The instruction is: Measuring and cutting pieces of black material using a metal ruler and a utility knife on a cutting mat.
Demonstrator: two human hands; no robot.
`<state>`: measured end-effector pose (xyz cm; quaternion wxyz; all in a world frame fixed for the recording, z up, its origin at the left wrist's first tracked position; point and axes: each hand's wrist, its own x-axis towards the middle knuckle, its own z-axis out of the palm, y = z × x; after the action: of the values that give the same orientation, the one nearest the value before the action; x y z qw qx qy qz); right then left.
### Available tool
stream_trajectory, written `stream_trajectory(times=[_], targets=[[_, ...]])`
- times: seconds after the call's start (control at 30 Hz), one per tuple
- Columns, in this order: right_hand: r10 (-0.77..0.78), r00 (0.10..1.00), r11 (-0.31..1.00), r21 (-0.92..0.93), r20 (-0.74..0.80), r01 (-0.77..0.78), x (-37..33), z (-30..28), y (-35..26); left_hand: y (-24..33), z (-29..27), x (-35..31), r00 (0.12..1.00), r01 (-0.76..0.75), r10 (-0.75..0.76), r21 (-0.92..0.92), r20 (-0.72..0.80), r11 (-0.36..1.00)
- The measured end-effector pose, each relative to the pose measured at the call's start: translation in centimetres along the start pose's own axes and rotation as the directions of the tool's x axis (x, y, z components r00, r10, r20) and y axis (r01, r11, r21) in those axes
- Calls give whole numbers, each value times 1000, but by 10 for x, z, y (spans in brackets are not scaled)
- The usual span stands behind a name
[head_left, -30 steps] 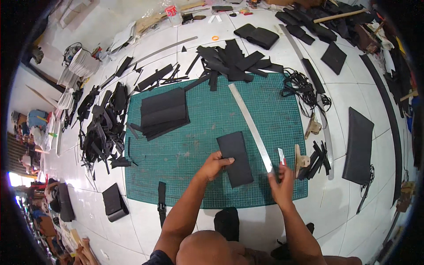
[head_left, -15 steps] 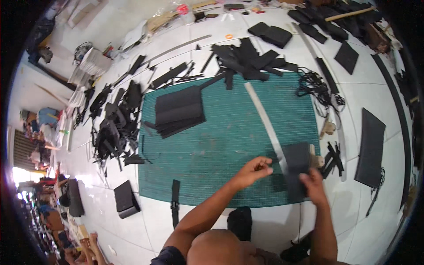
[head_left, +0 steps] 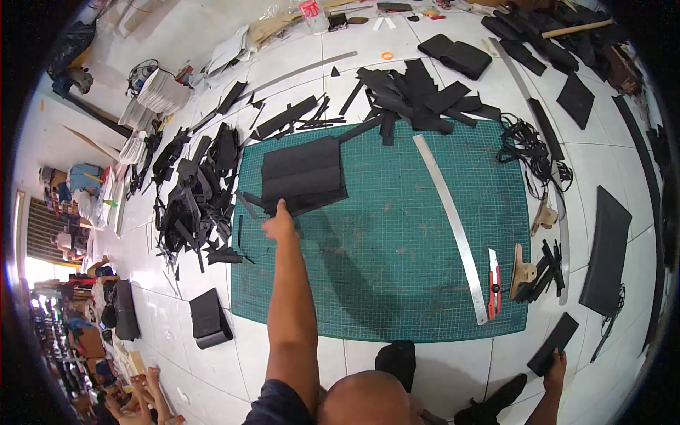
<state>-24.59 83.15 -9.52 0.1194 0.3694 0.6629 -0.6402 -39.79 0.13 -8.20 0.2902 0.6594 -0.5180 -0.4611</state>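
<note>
Left hand (head_left: pixel 279 225) reaches the black sheet stack (head_left: pixel 303 176) on green mat (head_left: pixel 397 234), grip unclear; right hand (head_left: pixel 557 363) grasps black piece (head_left: pixel 552 343) on floor.

Black pieces on a green mat

The cutting mat (head_left: pixel 397 283) is green with a fine grid; the stacked panels (head_left: pixel 303 175) are black, the ruler (head_left: pixel 450 219) silver, the knife (head_left: pixel 493 283) red.

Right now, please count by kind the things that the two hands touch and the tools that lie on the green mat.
Black sheet stack, at left hand: 1
Black flat piece, in right hand: 1
Long metal ruler: 1
Red utility knife: 1
Total: 4
</note>
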Motion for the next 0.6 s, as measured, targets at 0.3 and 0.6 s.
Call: stream_trajectory(times=[0.3, 0.6], targets=[[-154, 915, 692, -701, -374, -170, 28, -2, -6, -1, 19, 75, 922, 388, -351, -430, 165, 815], [-744, 574, 564, -782, -342, 265, 18, 12, -47, 13, 31, 69, 954, 278, -300, -443, 21, 853]])
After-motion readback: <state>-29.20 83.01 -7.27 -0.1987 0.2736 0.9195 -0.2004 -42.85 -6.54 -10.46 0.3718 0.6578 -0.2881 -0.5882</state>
